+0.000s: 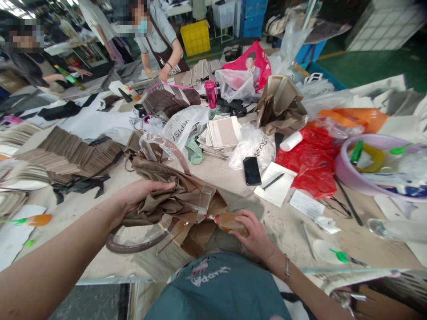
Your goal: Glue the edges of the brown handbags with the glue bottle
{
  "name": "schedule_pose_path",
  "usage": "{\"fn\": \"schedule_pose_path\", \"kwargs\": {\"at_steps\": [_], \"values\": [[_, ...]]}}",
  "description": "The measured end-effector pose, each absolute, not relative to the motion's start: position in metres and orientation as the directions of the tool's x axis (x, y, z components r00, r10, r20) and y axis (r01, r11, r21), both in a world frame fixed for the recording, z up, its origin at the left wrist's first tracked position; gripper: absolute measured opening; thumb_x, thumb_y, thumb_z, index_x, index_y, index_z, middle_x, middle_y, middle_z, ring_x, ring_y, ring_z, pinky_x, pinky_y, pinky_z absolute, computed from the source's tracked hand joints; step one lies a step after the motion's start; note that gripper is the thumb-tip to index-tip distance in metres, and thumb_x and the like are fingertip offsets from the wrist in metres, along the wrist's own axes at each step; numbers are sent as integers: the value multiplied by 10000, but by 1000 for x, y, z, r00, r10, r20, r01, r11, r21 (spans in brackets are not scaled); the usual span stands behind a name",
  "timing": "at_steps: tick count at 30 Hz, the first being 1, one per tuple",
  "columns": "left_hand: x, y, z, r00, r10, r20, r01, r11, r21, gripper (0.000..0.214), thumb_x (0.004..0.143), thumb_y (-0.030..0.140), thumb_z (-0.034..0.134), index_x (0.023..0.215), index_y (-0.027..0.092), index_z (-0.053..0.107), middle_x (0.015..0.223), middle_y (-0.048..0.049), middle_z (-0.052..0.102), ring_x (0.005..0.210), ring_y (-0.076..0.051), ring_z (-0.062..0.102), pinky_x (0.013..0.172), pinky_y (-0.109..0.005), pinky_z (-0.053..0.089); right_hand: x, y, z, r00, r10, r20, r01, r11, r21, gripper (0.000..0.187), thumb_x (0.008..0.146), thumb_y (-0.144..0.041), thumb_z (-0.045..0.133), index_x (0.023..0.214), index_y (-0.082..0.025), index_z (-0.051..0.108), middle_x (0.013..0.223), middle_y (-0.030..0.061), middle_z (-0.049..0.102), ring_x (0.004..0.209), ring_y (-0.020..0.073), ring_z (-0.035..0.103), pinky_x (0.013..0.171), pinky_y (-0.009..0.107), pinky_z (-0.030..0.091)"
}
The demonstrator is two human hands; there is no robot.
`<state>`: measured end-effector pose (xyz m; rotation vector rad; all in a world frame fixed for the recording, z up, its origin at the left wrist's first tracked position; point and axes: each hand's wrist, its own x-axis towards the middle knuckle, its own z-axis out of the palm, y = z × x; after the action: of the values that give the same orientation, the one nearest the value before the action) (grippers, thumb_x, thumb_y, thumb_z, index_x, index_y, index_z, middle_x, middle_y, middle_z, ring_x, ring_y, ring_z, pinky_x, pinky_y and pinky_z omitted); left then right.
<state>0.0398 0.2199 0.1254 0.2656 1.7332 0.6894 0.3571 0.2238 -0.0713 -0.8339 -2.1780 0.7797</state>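
Brown fabric handbag with plastic-wrapped handles [182,198], near front edge of beige surface [287,229].
Left hand [138,195] grasping the handbag's bunched fabric; right hand [256,235] wrapped round translucent amber squeeze bottle [230,222], red-necked tip at the handbag's edge. Black smartphone [252,171] beyond, just beside white paper pad [275,195].

The bag [187,198] lies before me on the table [290,233], the cup [211,94] beyond at twelve o'clock. At one, a pen [273,181] rests on the pad [279,190]; at two, the basin [345,175].
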Motion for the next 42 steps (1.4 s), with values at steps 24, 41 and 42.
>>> {"fn": "schedule_pose_path", "kwargs": {"at_steps": [24,41,42], "values": [[35,224,126,-254,541,-802,-205,780,591,301,566,279,828,801,126,717,769,-118,742,635,-253,700,605,-332,602,350,233,-77,-523,733,435,312,639,-703,311,815,-294,640,1103,-240,537,1138,107,508,1044,245,546,868,423,514],[30,236,124,-205,583,-786,-192,764,616,333,546,295,838,810,125,724,790,-126,744,647,-259,705,623,-327,605,352,245,-82,-454,785,421,303,580,-756,304,808,-320,648,1084,-246,542,1111,97,534,1039,247,556,876,442,502],[30,237,124,-207,578,-789,-192,767,612,333,546,296,838,810,127,724,785,-125,744,644,-260,705,619,-331,606,351,249,-82,-432,794,428,311,577,-755,308,806,-323,652,1082,-244,539,1112,97,532,1045,249,553,886,447,496]]}}
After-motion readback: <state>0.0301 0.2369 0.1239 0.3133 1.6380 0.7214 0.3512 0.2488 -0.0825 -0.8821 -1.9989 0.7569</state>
